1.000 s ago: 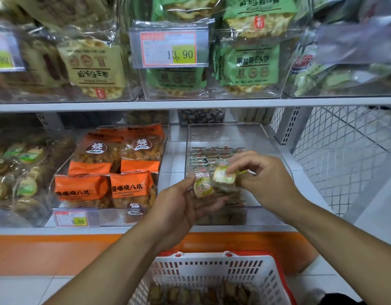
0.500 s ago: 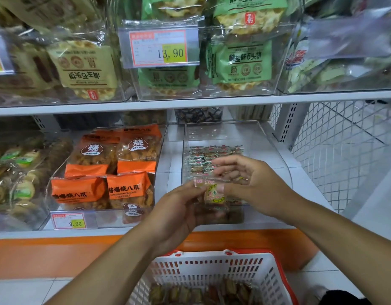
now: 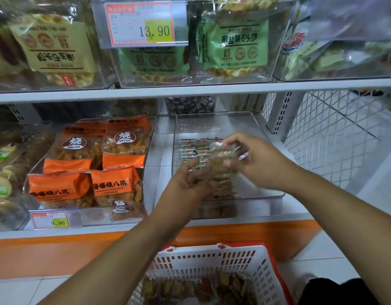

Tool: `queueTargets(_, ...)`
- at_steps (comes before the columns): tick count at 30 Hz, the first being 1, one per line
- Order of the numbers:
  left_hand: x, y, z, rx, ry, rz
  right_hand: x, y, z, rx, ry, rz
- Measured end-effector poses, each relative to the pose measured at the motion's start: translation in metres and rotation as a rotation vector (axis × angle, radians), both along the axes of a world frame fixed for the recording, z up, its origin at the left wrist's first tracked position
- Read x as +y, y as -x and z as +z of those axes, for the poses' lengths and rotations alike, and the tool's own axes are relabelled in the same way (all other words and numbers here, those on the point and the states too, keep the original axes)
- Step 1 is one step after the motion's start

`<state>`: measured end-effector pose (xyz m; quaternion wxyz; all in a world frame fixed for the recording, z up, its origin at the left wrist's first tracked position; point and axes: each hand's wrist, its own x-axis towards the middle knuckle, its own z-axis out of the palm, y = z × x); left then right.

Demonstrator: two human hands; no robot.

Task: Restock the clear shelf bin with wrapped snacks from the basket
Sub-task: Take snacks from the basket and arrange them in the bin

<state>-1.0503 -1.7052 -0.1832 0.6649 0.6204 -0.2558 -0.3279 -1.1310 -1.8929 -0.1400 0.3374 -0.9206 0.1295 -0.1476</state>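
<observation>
1. Four orange snack bags [image 3: 95, 164] fill the neighbouring bin at about 9 o'clock from the hands, with a price tag [image 3: 52, 220] reading 9.90 on its front edge.
2. Overhead, at 12 o'clock, the upper shelf [image 3: 190, 90] carries clear boxes of green-labelled biscuit packs [image 3: 236, 46] and a tag [image 3: 139, 24] reading 13.90.
3. A white wire mesh panel [image 3: 335, 133] closes the shelf end at 2 o'clock.
4. The clear shelf bin [image 3: 214, 123] sits straight ahead; rows of small wrapped snacks [image 3: 193, 150] cover the left part of its floor, and its right part is bare.
5. The left hand [image 3: 190, 183] is curled at the bin's front edge, fingers bent around a blurred stack of snacks; how firmly it grips I cannot tell.
6. The right hand [image 3: 256, 161] is above the bin at 1 o'clock from the left hand, its fingertips pinching a blurred clear-wrapped snack [image 3: 223, 154] held between both hands.
7. The white basket [image 3: 212, 260] with a red rim stands at 6 o'clock, below the arms, with more wrapped snacks lying in its bottom.
</observation>
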Motion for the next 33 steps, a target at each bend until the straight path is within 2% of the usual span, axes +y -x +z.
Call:
queueTargets(2,-0.003,0.001,-0.007,-0.433,-0.178,0.044,-0.020,-0.008,-0.006,0.032,0.223,-0.211)
queueTargets(5,-0.006,0.001,-0.024,-0.987,-0.407,-0.034,-0.038,-0.026,-0.026,0.231,0.412,-0.291)
queueTargets(7,-0.008,-0.001,-0.035,-1.218,-0.575,-0.118,-0.041,-0.038,-0.044,0.370,0.346,-0.298)
queueTargets(9,-0.008,-0.001,-0.043,-1.326,-0.713,-0.170,-0.043,-0.046,-0.059,0.451,0.241,-0.324)
queueTargets(11,-0.009,-0.001,-0.047,-1.364,-0.770,-0.194,-0.048,-0.053,-0.073,0.485,0.171,-0.351)
queueTargets(16,-0.012,-0.001,-0.048,-1.382,-0.780,-0.192,-0.051,-0.067,-0.089,0.404,-0.019,-0.431)
queueTargets(19,-0.010,0.000,-0.049,-1.375,-0.762,-0.179,-0.053,-0.069,-0.095,0.424,0.068,-0.382)
queueTargets(27,-0.011,0.000,-0.048,-1.363,-0.736,-0.191,-0.047,-0.074,-0.094,0.408,0.158,-0.427)
queueTargets(31,-0.011,0.000,-0.048,-1.372,-0.753,-0.209,-0.042,-0.082,-0.094,0.426,-0.085,-0.430)
queueTargets(33,-0.011,-0.001,-0.048,-1.369,-0.753,-0.208,-0.048,-0.082,-0.093,0.373,-0.230,-0.469)
